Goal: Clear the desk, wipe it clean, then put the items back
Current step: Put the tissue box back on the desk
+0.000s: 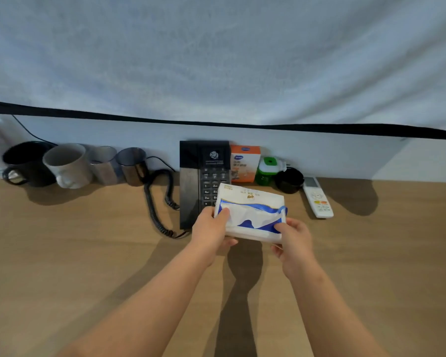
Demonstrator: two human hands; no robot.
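I clamped left hand (211,229) and right hand (295,240) round the tissue pack (252,204), fingers curled; best lifted level, phone (204,171) just beyond fingertips.

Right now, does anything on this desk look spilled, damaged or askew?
Nothing looks spilled or broken. The tissue pack is not lying on the desk: the left hand and right hand hold it in front of the phone. The phone's coiled cord sprawls loosely across the wood.
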